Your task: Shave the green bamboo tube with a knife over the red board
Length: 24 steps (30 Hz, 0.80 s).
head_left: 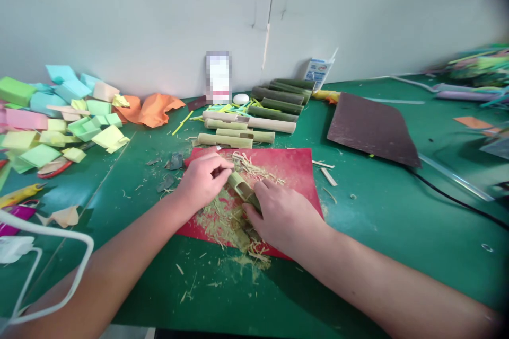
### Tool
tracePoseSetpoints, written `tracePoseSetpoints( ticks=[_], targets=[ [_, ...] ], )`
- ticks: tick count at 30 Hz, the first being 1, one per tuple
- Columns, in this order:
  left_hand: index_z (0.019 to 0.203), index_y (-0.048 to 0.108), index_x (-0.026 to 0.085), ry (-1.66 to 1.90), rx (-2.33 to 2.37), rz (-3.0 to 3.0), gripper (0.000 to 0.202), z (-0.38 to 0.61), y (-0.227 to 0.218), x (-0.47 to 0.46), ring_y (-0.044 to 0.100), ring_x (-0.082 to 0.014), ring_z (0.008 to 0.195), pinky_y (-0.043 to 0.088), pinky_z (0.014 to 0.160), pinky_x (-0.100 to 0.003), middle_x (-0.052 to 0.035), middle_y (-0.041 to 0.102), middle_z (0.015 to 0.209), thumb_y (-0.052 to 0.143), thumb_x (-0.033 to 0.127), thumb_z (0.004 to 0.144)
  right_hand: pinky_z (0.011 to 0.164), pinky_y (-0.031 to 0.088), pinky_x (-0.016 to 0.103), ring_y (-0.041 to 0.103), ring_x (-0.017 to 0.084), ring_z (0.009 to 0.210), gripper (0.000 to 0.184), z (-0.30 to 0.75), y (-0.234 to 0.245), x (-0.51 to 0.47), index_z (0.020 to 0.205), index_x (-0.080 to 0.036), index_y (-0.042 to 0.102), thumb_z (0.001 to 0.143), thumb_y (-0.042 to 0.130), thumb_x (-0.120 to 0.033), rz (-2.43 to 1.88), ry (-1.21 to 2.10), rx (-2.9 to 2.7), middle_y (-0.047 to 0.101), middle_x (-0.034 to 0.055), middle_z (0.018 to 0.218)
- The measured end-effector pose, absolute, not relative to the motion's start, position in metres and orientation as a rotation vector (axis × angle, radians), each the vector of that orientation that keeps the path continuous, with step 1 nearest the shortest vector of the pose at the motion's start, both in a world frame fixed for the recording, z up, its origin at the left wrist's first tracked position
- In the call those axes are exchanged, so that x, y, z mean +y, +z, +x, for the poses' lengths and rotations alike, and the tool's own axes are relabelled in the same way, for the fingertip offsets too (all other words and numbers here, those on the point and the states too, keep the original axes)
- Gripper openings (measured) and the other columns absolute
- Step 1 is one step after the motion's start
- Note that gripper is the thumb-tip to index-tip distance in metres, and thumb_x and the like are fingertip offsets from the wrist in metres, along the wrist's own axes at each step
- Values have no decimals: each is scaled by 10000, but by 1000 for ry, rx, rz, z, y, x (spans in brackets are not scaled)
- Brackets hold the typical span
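My right hand [284, 214] is wrapped round a short green bamboo tube [239, 185] with a notch cut in its upper side. The tube slants over a red sheet [294, 169] strewn with bamboo shavings [222, 217] and fine dust. At the tube's far end my left hand [207, 177] is closed, thumb and fingers pinched together; what they hold, if anything, is hidden. Just beyond the sheet lie several pale cut bamboo tubes [225, 141], some of them notched.
Darker bamboo tubes [278, 96] lie behind, near a propped phone [218, 77] and a small box [318, 71]. Folded coloured papers [43, 155] pile up at left, beside a white curved frame [85, 254]. At right is a brown sheet [369, 127] with a black cable [457, 193].
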<state>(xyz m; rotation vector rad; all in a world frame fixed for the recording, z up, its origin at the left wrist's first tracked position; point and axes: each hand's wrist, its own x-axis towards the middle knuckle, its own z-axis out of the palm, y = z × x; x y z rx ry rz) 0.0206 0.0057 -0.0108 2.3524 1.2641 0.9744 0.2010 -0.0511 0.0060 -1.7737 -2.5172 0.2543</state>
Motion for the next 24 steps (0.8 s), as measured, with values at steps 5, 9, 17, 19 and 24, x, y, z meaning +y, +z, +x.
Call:
tracePoseSetpoints(
  ticks=[5,9,17,19,24],
  targets=[
    [874,665,186,1031,1351,2299,115,20,-7,3,600,-140,728,494,697,-284,-38,669,862,564,179,820,555,400,312,618,227,735,222,201,8,-51,906,-162,553,861,432,-344,-1781,251,-2520,613,82,860],
    [855,662,175,1083,1481,2272,94,13,-12,11,590,-141,670,490,654,-287,-43,672,835,591,194,796,552,395,310,618,227,736,222,201,9,-52,903,-166,555,867,426,-343,-1795,261,-2527,613,85,862],
    [946,613,185,1103,1358,1981,135,17,-14,-1,597,-131,709,501,662,-266,-34,649,844,565,225,826,532,353,305,610,218,710,233,204,5,-51,848,-169,549,867,397,-344,-1760,203,-2477,622,74,823],
    [949,576,174,1181,1397,1929,133,16,-17,2,584,-120,692,492,646,-247,-32,628,836,563,214,823,518,330,301,608,210,693,212,204,5,-51,870,-169,539,860,403,-331,-1751,199,-2469,626,69,817],
    [883,570,181,1089,1420,2057,68,14,-21,9,572,-121,670,486,667,-261,-19,618,801,520,210,848,489,279,291,603,189,658,188,203,5,-52,947,-169,500,846,417,-305,-1748,234,-2431,633,54,821]
  ],
)
